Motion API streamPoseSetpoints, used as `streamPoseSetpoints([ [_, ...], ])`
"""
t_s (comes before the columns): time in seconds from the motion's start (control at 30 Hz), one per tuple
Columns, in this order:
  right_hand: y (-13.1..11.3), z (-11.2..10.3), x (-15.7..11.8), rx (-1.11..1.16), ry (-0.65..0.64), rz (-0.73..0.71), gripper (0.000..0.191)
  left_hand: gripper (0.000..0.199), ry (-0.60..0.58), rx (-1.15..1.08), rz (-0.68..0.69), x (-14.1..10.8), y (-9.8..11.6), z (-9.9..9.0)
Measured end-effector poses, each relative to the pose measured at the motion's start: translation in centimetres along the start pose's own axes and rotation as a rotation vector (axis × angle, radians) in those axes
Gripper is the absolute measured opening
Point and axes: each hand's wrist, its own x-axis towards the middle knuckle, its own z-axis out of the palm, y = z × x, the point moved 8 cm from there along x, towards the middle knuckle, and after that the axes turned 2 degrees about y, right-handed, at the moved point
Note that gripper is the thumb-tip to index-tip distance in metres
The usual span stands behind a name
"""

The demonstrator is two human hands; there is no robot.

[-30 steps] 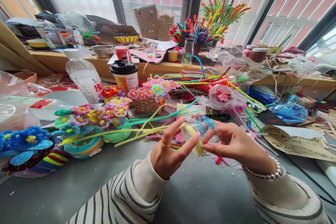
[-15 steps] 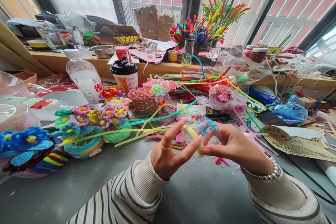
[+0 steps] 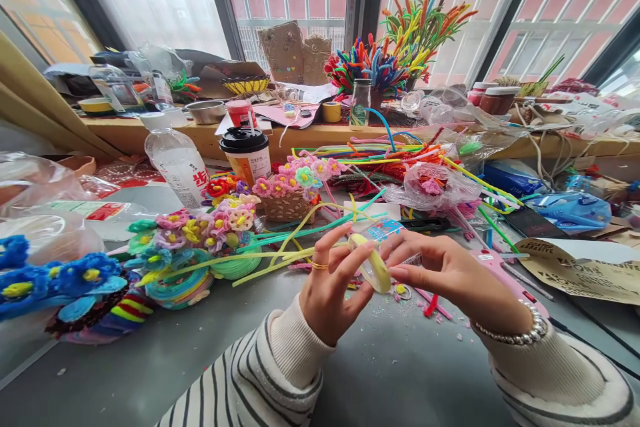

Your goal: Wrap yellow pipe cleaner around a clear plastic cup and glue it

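A clear plastic cup piece with blue print and a pale yellow fuzzy band round its rim is held above the grey table. My left hand grips the yellow rim between its fingers from the left. On the other side, my right hand has its thumb and fingertips closed at the band and the clear wall. Part of the clear piece is hidden behind my fingers. Yellow and green fuzzy stems lie just left of it.
Fuzzy flower bundles and a water bottle stand at left. Behind are a black-lidded cup and a flower basket. A pink glue gun and sandpaper sheet lie at right. Red and pink scraps are near my hands.
The clear piece has turned, so its rim now faces more sideways and its printed wall tips away. My right fingers have shifted along it. The whole view has moved slightly left.
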Motion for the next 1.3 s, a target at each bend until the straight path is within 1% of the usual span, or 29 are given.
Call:
streamPoseSetpoints([
  [0.17, 0.3, 0.0, 0.1, 0.000, 0.022, 0.012, 0.019, 0.050, -0.024, 0.009, -0.036, -0.4, -0.4, 0.3],
  [0.23, 0.5, -0.4, 0.1, -0.068, 0.072, 0.021, 0.020, 0.053, -0.036, 0.002, -0.060, -0.5, -0.7, 0.4],
  [0.3, 0.5, -1.4, -0.1, -0.209, 0.209, 0.002, 0.022, 0.056, -0.052, -0.005, -0.112, -0.7, -1.2, 0.5],
  [0.33, 0.2, -2.0, -0.3, -0.306, 0.305, -0.033, 0.025, 0.058, -0.064, -0.006, -0.142, -0.9, -1.4, 0.6],
  [0.4, -1.0, -2.9, -1.0, -0.508, 0.496, -0.150, 0.029, 0.059, -0.084, 0.004, -0.191, -1.1, -1.9, 0.8],
  [0.43, -1.6, -2.9, -1.3, -0.591, 0.548, -0.221, 0.029, 0.060, -0.090, 0.014, -0.207, -1.1, -2.0, 0.9],
  [0.47, -2.1, -2.6, -1.5, -0.654, 0.564, -0.292, 0.028, 0.060, -0.097, 0.025, -0.218, -1.2, -2.1, 0.9],
  [0.6, -3.5, -0.7, -1.9, -0.767, 0.477, -0.513, 0.022, 0.060, -0.127, 0.048, -0.263, -1.3, -2.4, 1.1],
  [0.7, -4.0, 0.1, -2.3, -0.841, 0.466, -0.605, 0.022, 0.060, -0.144, 0.060, -0.268, -1.3, -2.3, 1.2],
  [0.9, -4.3, 0.8, -2.6, -0.921, 0.508, -0.654, 0.015, 0.056, -0.134, 0.156, -0.212, -1.0, -1.8, 1.0],
  [1.03, -4.5, 1.1, -2.7, -0.947, 0.525, -0.681, 0.013, 0.055, -0.149, 0.151, -0.197, -0.8, -1.6, 1.2],
  [1.2, -4.3, 1.2, -2.7, -0.955, 0.523, -0.691, 0.014, 0.056, -0.160, 0.117, -0.213, -0.9, -1.7, 1.3],
  [1.27, -4.1, 0.7, -2.6, -0.926, 0.544, -0.665, 0.014, 0.057, -0.162, 0.059, -0.248, -1.1, -2.0, 1.3],
  [1.3, -3.9, 0.3, -2.5, -0.900, 0.571, -0.636, 0.014, 0.057, -0.162, 0.005, -0.288, -1.2, -2.2, 1.4],
])
